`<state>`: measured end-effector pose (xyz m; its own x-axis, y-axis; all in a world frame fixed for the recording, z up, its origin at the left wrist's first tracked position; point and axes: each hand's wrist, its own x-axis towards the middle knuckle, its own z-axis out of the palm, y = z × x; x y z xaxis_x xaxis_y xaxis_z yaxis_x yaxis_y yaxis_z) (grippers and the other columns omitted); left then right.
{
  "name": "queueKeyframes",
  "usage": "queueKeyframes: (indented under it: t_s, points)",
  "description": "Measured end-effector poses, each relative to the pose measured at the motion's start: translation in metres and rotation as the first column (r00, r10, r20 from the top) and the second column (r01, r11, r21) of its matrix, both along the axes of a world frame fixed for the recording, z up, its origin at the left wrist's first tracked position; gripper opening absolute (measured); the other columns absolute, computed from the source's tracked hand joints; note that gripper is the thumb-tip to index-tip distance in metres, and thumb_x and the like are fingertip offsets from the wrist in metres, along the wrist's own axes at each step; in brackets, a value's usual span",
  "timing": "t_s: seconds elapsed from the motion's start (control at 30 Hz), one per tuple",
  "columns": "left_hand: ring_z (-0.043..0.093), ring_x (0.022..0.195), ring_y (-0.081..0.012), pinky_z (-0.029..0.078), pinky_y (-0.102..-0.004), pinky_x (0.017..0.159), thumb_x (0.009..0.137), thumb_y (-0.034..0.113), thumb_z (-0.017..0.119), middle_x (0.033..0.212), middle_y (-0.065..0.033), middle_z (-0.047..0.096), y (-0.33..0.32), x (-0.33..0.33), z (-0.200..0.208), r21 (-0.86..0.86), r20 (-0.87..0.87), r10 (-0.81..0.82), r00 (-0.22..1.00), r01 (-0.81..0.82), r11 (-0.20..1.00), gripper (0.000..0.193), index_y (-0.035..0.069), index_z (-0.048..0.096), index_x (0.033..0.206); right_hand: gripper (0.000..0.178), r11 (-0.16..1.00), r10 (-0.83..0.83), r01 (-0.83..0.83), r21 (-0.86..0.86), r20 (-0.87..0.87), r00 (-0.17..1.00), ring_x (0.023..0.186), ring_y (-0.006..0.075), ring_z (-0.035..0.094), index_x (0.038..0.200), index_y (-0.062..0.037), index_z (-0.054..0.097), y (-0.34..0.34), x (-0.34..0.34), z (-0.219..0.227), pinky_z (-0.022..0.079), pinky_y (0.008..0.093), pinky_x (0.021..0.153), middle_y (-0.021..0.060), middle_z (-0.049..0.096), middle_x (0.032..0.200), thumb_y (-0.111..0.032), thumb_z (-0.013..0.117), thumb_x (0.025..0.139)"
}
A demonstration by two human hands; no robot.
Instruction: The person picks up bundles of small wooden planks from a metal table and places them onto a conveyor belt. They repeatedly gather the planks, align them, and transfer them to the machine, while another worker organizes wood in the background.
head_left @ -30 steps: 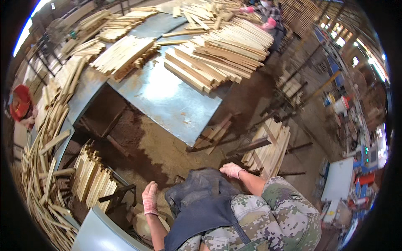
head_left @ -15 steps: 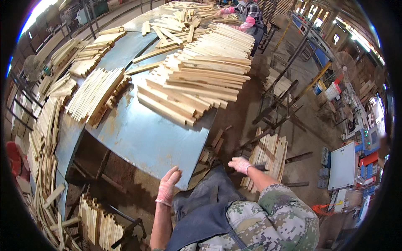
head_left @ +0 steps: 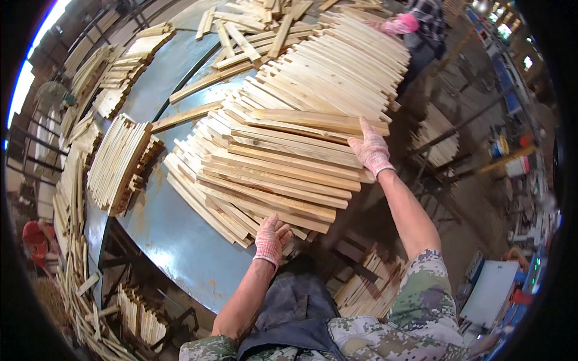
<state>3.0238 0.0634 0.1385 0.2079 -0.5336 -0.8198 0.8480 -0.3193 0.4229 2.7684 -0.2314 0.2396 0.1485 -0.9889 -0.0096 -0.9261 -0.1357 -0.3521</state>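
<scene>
A broad stack of pale wooden strips [head_left: 283, 171] lies fanned out on a blue-grey metal table [head_left: 180, 246]. My right hand [head_left: 370, 151], in a pinkish-white knit glove, rests against the right ends of the upper strips, fingers spread. Beside the stack's near edge is my left hand [head_left: 272, 240], in a matching glove. Its fingers are slightly bent and apart, close to the ends of the lowest strips; whether they touch is hard to tell. Neither hand wraps round a strip. Some of the top strips lie askew over the others.
Another bundle of strips [head_left: 119, 162] sits on the table to the left. Loose strips [head_left: 247, 45] lie crossed at the far side. At the far right, a co-worker's pink-gloved hand [head_left: 400, 24] is by the stack. More strips [head_left: 370, 286] rest low beside my right leg.
Both my hands have moved forward from in front of my body to the stack, the right to the strips' right ends, the left to its near edge. The stack now appears closer.
</scene>
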Motion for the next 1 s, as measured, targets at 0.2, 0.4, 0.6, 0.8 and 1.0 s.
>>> queueKeyframes:
  t_s: [0.2,0.4,0.6,0.8,1.0]
  points:
    - [0.067,0.082,-0.0247,0.060,-0.0399,0.070,0.102,0.032,0.075,0.105,-0.0091,0.064,-0.029,-0.010,0.004,0.075,-0.018,0.144,0.989,-0.142,0.987,0.034,0.013,0.058,0.124,0.091,0.978,0.178,-0.156,0.138,-0.162,0.971,0.158,0.0356,0.035,0.169,-0.0107,0.034,-0.097,0.008,-0.031,0.028,0.0458,0.131,0.0180,0.040,0.170,-0.047,0.071,0.095]
    - [0.059,0.068,-0.0180,0.050,-0.0332,0.056,0.099,0.033,0.080,0.089,-0.0056,0.061,-0.061,-0.015,0.019,0.164,0.009,0.114,0.993,-0.113,0.980,0.035,0.010,0.058,0.114,0.079,0.925,0.342,-0.265,0.274,-0.288,0.895,0.142,0.0378,0.054,0.154,-0.0080,0.056,-0.121,0.020,-0.022,0.041,0.0453,0.122,0.0211,0.059,0.151,-0.054,0.074,0.092]
    - [0.068,0.067,-0.0226,0.056,-0.0363,0.054,0.097,0.040,0.081,0.085,-0.0153,0.069,-0.093,-0.029,0.036,0.287,0.411,-0.220,0.885,0.104,0.952,0.048,-0.002,0.059,0.105,0.080,0.862,0.369,-0.358,0.360,0.040,0.929,0.139,0.0405,0.058,0.151,0.0010,0.059,-0.110,0.026,-0.008,0.046,0.0441,0.117,0.0271,0.062,0.148,-0.057,0.071,0.096]
    - [0.072,0.063,-0.0269,0.058,-0.0369,0.052,0.097,0.047,0.080,0.085,-0.0184,0.074,-0.110,-0.021,0.052,0.278,0.244,-0.344,0.907,0.275,0.920,0.054,-0.005,0.067,0.102,0.079,0.783,0.353,-0.378,0.494,0.149,0.924,0.139,0.0388,0.059,0.149,0.0023,0.060,-0.132,0.015,-0.020,0.046,0.0429,0.117,0.0267,0.062,0.150,-0.054,0.073,0.095]
    - [0.079,0.077,-0.0330,0.066,-0.0411,0.062,0.100,0.052,0.072,0.101,-0.0250,0.077,-0.115,-0.003,0.049,0.317,0.232,-0.550,0.802,0.472,0.822,0.061,-0.008,0.072,0.113,0.095,0.643,0.448,-0.364,0.674,0.055,0.893,0.141,0.0380,0.059,0.150,0.0015,0.060,-0.136,0.027,-0.016,0.046,0.0417,0.117,0.0249,0.061,0.152,-0.065,0.077,0.084]
